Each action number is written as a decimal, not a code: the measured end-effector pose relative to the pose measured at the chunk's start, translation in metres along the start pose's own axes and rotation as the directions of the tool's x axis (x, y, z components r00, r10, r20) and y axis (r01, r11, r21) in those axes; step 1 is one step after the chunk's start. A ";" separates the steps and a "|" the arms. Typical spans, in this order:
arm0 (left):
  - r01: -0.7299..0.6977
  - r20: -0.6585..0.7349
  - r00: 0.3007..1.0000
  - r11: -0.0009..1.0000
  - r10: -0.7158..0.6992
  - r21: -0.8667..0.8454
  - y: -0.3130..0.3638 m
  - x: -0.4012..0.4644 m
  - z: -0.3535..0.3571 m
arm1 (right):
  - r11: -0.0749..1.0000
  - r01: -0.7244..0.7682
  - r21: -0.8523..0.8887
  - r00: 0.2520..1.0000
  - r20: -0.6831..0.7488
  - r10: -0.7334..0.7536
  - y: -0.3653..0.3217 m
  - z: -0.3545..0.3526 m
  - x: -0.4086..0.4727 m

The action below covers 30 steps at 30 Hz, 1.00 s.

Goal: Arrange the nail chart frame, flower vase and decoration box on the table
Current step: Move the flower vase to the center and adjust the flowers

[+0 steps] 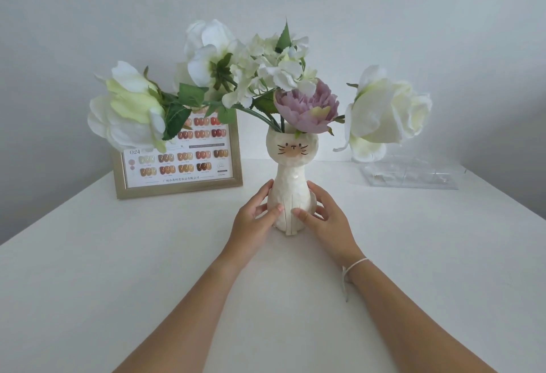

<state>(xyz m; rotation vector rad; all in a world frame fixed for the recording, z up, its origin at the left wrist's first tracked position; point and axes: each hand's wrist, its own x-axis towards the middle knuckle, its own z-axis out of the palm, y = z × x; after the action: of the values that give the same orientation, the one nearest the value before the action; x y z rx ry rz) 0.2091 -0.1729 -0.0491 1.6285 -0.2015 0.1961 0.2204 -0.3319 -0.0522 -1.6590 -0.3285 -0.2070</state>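
A cream cat-shaped flower vase (291,171) stands upright at the middle of the white table (118,254), holding white and lilac artificial flowers. My left hand (257,219) and my right hand (323,219) wrap its base from either side, thumbs on its front. The gold nail chart frame (180,163) stands upright at the back left, partly hidden by a white bloom. The clear decoration box (410,173) lies at the back right, behind a large white flower.
A plain grey-white wall rises just behind the table. The table's left edge runs diagonally from near the frame toward the lower left. A white string bracelet sits on my right wrist.
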 end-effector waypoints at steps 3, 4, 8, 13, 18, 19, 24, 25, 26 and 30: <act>-0.001 0.007 1.000 1.000 0.001 -0.002 0.001 0.009 0.008 | 1.000 0.010 -0.007 1.000 -0.022 -0.010 0.001 -0.007 0.006; 0.001 0.008 1.000 1.000 -0.001 -0.004 0.001 0.013 0.011 | 1.000 0.011 -0.008 1.000 -0.027 -0.012 0.002 -0.010 0.009; -0.001 0.022 1.000 1.000 0.001 -0.003 -0.001 0.030 0.023 | 1.000 0.018 -0.013 0.999 -0.044 -0.018 0.008 -0.023 0.022; -0.013 0.038 0.999 1.000 0.013 0.002 -0.004 0.057 0.040 | 1.000 0.018 -0.013 0.998 -0.066 -0.019 0.017 -0.039 0.044; -0.014 0.057 0.998 1.000 0.014 -0.002 -0.010 0.086 0.053 | 1.000 0.024 -0.018 0.996 -0.086 -0.026 0.027 -0.052 0.068; -0.011 0.057 0.998 1.000 0.010 0.001 -0.011 0.091 0.055 | 1.000 0.025 -0.019 0.996 -0.088 -0.026 0.029 -0.054 0.073; -0.008 0.058 0.998 1.000 0.007 0.007 -0.016 0.116 0.064 | 0.999 0.021 -0.025 0.995 -0.092 -0.023 0.037 -0.063 0.096; -0.011 0.058 0.998 1.000 0.011 0.009 -0.017 0.121 0.065 | 0.999 0.021 -0.025 0.996 -0.089 -0.024 0.038 -0.064 0.101; -0.013 0.057 0.998 1.000 0.013 0.012 -0.017 0.125 0.066 | 0.999 0.022 -0.026 0.996 -0.086 -0.024 0.040 -0.065 0.105; -0.024 0.060 0.998 0.999 0.022 0.031 -0.021 0.139 0.066 | 0.999 0.029 -0.028 0.996 -0.079 -0.031 0.045 -0.067 0.119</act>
<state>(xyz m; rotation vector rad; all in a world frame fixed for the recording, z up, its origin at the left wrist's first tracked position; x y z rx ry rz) 0.3493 -0.2391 -0.0396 1.6657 -0.2644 0.1693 0.3509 -0.3915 -0.0482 -1.6681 -0.2916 -0.2997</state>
